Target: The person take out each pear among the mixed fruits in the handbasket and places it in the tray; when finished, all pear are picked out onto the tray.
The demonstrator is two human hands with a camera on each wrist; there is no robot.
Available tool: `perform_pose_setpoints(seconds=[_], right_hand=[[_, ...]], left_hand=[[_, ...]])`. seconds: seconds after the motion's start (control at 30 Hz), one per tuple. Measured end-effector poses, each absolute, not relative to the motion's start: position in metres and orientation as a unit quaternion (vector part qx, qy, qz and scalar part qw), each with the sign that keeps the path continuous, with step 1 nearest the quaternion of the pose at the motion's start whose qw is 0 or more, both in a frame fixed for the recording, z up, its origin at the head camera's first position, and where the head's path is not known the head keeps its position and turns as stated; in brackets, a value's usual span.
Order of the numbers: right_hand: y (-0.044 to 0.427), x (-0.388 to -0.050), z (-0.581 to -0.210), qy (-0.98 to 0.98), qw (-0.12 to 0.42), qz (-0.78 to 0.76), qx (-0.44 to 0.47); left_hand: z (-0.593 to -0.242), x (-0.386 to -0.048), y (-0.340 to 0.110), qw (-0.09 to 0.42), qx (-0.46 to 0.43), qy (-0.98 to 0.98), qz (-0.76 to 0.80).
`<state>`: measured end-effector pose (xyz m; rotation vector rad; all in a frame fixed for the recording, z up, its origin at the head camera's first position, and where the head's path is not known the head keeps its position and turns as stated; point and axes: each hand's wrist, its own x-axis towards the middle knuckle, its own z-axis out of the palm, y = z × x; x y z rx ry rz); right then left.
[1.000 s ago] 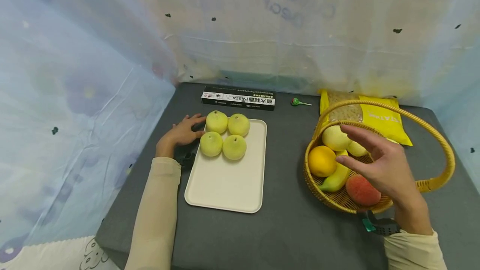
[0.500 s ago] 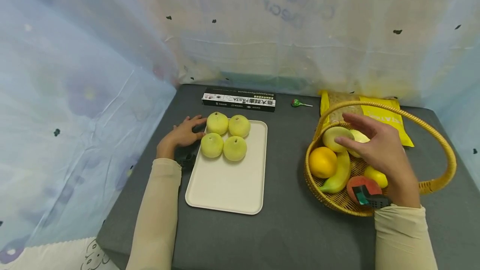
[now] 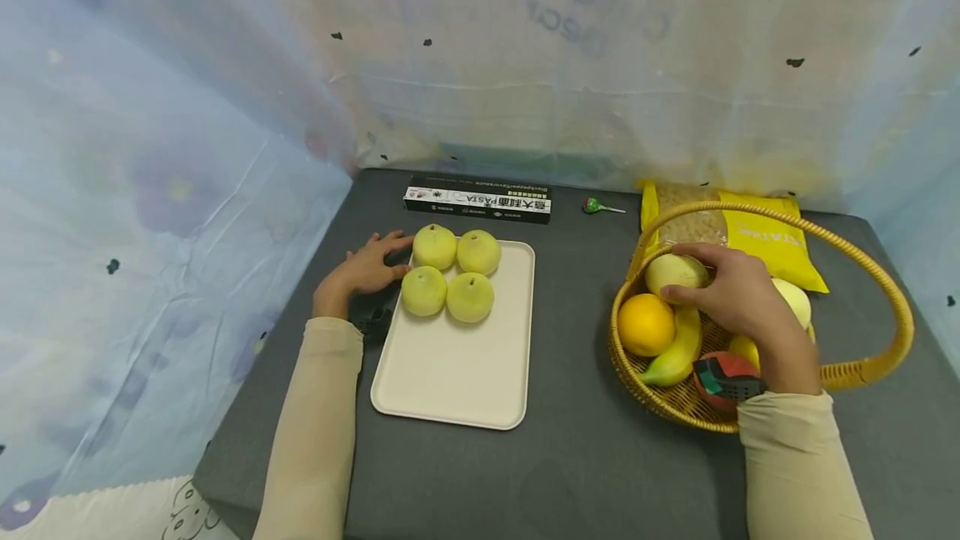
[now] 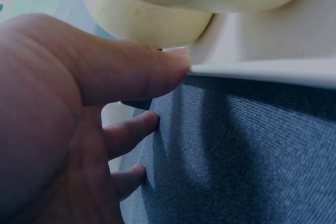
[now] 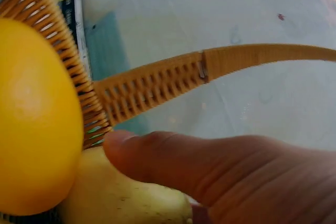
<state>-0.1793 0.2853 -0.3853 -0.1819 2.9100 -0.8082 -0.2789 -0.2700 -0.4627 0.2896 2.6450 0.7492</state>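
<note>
Several round yellow-green fruits point(image 3: 470, 297) with short stems sit together on the far part of a cream tray point(image 3: 450, 373). My left hand point(image 3: 367, 265) rests at the tray's left edge, fingers spread; in the left wrist view its thumb point(image 4: 142, 72) touches the rim. Inside a wicker basket point(image 3: 626, 377), my right hand point(image 3: 738, 290) holds a similar pale yellow-green fruit point(image 3: 667, 273) between thumb and fingers. The right wrist view has the thumb point(image 5: 152, 156) on that fruit's side, beside an orange point(image 5: 37, 119). The far fingertips are partly hidden.
The basket also contains a banana point(image 3: 678, 348), a peach point(image 3: 727, 369) and another pale fruit point(image 3: 793, 302). Its tall handle point(image 3: 892, 298) arches over the right arm. Behind lie a yellow pasta bag point(image 3: 780, 244), a lollipop point(image 3: 592, 206) and a black-and-white pasta box point(image 3: 477, 199).
My right hand has moved down and leftward into the basket and closed its thumb and fingers on the pale yellow-green fruit. The left hand has stayed at the tray's edge.
</note>
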Motion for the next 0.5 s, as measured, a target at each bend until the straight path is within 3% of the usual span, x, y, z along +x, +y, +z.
perform_pose_setpoints(seconds=[0.5], right_hand=[[0.281, -0.167, -0.372, 0.975, 0.053, -0.207, -0.059]], left_hand=[[-0.462, -0.278, -0.269, 0.186, 0.104, 0.940, 0.267]])
